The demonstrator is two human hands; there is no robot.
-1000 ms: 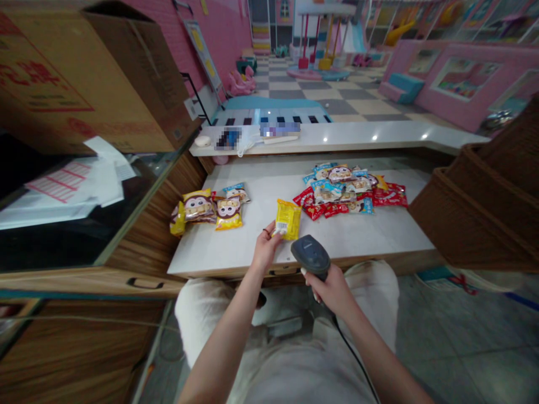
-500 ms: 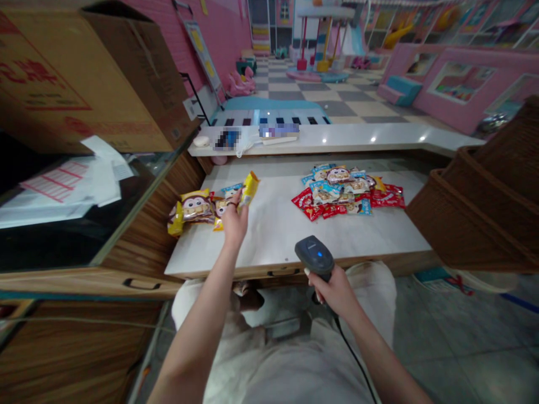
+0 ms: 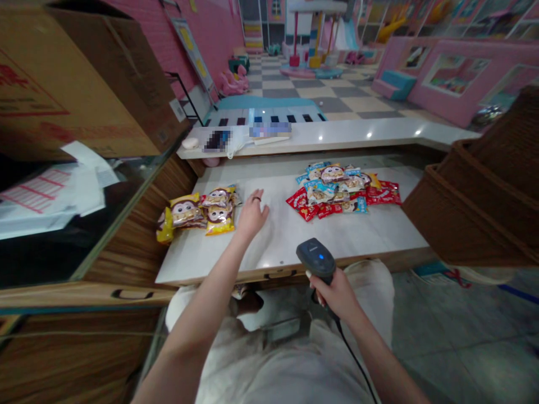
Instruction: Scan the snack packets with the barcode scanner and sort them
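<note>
My left hand hovers over the white counter with fingers apart and nothing in it. Just left of it lies a group of yellow-and-brown snack bags with cartoon faces. My right hand is wrapped around the handle of a dark barcode scanner. A blue light glows on the scanner's top, and its cable runs down past my forearm. Beyond the scanner sits a larger heap of snack bags in blue, white, red and brown.
A large cardboard box and loose papers stand at the left. On the raised ledge are a blurred phone and a white round item. A brown woven basket rises at the right.
My left hand has let go of the yellow snack bag, left among the bags at the left, and moved right. The right hand still holds the scanner. The view has shifted slightly.
</note>
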